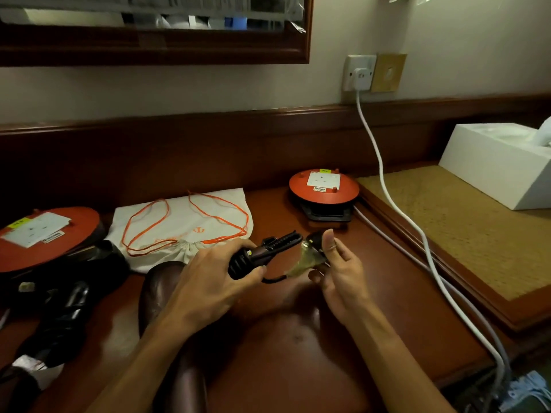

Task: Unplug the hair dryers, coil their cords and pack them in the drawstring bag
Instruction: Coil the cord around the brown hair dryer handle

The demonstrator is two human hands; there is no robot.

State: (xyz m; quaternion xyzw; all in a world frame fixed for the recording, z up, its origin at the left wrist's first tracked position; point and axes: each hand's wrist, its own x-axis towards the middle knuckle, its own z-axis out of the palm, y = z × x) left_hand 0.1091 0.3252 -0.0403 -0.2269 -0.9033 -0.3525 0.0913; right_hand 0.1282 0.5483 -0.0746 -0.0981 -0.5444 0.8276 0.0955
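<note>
- Left hand (208,272) closed around a dark coiled cord bundle (262,254), just past centre of the surface (298,338).
- Right hand (340,272) at 3 o'clock of the left, thumb and fingers pinched on the plug (314,242), with a bit of clear wrap below it; short loop of cord slack between the two hands.
- Judged as the coiling step, nearly finished for this cord. Best done by keeping the loops even, holding the bundle firmly, and tucking the plug end snug so nothing springs loose on the way to the bag.
- Dark hair dryer (64,311) lying at 9 o'clock, near the left edge, cord state hard to tell in the shadow.
- Drawstring bag (185,231) flat at 11 o'clock just beyond the left hand, orange strings spread on top, mouth gathered toward the hands; would need opening before packing.
- Red extension reel (323,189) at 1 o'clock, its socket face bare; a second red reel (44,234) at 10 o'clock.
- White cable (384,180) running from the wall socket (359,73) at 1 o'clock down past the right side; worth keeping clear of.
- Tissue box (495,165) at 2 o'clock, well apart.
</note>
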